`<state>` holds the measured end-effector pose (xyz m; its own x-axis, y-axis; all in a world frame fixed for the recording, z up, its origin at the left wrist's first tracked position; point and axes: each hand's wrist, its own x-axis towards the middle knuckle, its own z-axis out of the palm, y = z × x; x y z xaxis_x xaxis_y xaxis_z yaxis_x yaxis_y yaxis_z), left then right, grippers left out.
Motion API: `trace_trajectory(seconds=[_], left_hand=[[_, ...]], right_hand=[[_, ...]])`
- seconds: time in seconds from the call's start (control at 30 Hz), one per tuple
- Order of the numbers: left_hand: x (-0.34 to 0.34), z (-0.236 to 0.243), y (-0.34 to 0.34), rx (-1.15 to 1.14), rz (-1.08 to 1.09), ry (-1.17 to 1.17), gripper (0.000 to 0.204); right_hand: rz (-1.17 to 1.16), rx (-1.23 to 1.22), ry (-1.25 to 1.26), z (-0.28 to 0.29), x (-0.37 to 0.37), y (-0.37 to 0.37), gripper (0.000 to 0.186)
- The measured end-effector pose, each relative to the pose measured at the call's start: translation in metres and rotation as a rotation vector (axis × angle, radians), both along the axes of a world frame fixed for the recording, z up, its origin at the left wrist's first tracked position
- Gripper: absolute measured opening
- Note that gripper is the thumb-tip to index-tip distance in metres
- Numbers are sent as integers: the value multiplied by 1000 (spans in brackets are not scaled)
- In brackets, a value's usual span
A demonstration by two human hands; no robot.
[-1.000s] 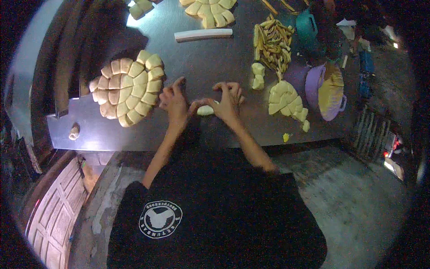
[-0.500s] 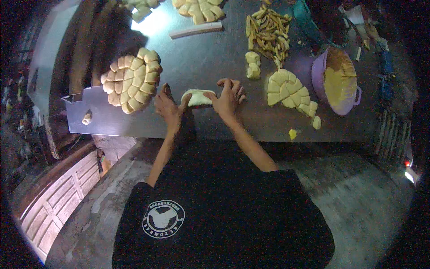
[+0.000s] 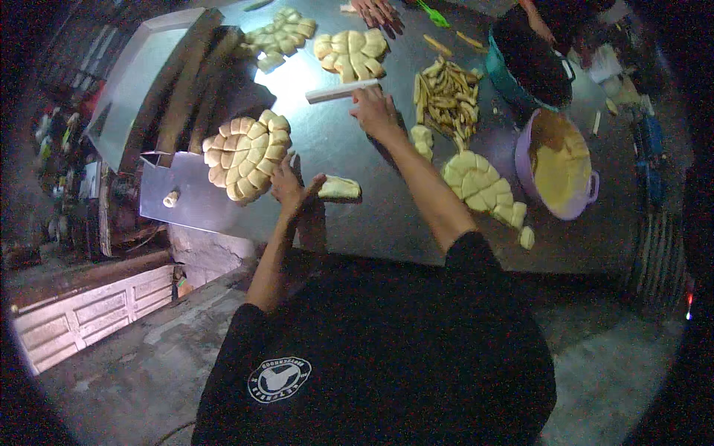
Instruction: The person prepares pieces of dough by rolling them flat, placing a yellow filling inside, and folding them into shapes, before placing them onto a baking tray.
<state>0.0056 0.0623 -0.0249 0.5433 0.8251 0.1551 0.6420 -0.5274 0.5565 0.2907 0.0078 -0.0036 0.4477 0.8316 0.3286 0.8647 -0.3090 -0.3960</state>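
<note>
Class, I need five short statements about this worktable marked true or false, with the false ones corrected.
1. The person's right hand is at the pale stick. True.
2. The purple basin stands left of both the person's hands. False: the purple basin stands to their right.
3. A flattened dough piece lies beside the person's left hand. True.
4. The pile of strips lies inside the basin. False: the pile of strips lies on the table.
5. A co-worker's hand shows near the top edge. True.
</note>
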Motion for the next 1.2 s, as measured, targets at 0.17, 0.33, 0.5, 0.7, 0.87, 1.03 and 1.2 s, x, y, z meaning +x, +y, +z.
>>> trace_trajectory(seconds=[0.17,0.33,0.5,0.7,0.87,1.03,1.2], left_hand=[[2,5,1,-67,27,151,103],[1,13,-9,-92,94,92,98],[-28,-42,0,-230,118,-117,106],[-9,12,-47,-230,324,132,111],[-15,2,-27,-383,278,-361,76],[-39,7,-10,506,-165,-49,41],[-51,12,-13,321,-425,146,31]], right_hand=[[-34,-53,-106,16,26,15,47],[35,-290,138,23,8,1,43],[-263,-355,640,63,-113,-85,56],[-206,-341,529,49,-127,-115,62],[128,-105,449,10,-109,-108,42],[520,-333,146,46,-102,-83,36],[745,-447,81,38,-89,-71,48]])
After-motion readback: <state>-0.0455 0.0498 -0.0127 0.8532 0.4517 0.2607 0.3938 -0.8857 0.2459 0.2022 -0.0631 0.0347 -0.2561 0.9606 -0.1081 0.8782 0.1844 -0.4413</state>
